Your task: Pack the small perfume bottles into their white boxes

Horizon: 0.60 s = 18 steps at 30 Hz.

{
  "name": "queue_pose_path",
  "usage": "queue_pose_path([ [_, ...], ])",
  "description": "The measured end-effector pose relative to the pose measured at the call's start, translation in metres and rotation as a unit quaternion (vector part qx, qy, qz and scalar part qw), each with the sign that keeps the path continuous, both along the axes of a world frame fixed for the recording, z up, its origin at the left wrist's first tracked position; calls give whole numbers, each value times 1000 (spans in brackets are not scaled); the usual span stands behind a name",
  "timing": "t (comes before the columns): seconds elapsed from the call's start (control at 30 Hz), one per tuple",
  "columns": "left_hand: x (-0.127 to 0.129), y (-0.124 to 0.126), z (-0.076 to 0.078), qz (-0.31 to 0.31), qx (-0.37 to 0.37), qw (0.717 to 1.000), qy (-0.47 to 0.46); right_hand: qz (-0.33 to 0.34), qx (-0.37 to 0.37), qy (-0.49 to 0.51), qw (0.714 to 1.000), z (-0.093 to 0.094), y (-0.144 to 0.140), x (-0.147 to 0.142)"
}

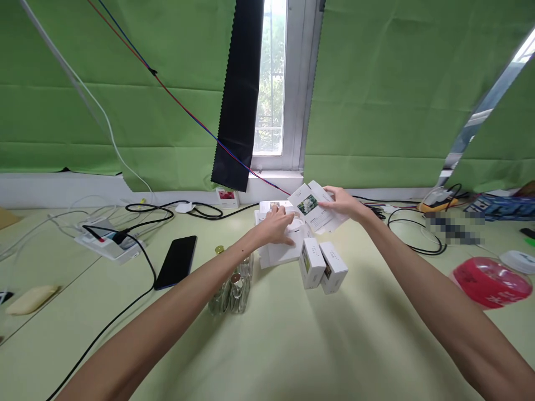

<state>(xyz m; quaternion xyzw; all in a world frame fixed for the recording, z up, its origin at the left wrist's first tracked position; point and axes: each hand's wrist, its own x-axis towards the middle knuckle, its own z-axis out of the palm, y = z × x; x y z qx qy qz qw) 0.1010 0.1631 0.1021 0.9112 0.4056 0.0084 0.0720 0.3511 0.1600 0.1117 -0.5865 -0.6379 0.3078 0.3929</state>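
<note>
White cardboard carton with a flower print (pixel 311 206) sits just right of frame centre, lifted off the pale green tabletop (pixel 284 345), held in the right hand (pixel 340 204). Right grip is closed on the carton's right edge, fingers pinching; a second white piece shows behind it, can't tell if it's a flap or a separate box.

Left hand (pixel 276 225) is palm-down on a cluster of plain white boxes (pixel 281 250) at frame centre, fingers curled over the top one. Can't tell whether that grip is actually clamped or just resting.

Nearby:
- two small upright white cartons (pixel 322 265), side by side, touching, just below the held carton
- clear glass bottles with gold caps (pixel 234 287), grouped beside the left forearm, lower centre
- black phone (pixel 176 260) lying flat, left of centre
- white power strip (pixel 106 240) with black cable, far left
- red plastic bag (pixel 491 281), right edge

Step in hand, my read: sorting or boxing the small cartons, one carton lifted clear of the pile while the left hand steadies the rest.

Next move likely needs: keep the pinch firm, hold the pile down, stay clear of the two upright cartons and the bottles, which look easy to knock.
</note>
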Motion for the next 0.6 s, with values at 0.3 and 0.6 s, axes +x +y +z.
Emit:
queue_pose_path([
  [0.3,-9,91,9,79,-32,996,-2,-156,-124,317,927,-63,-24,25],
  [0.6,-19,151,-22,109,-102,987,52,-167,-172,404,883,-96,-37,26],
])
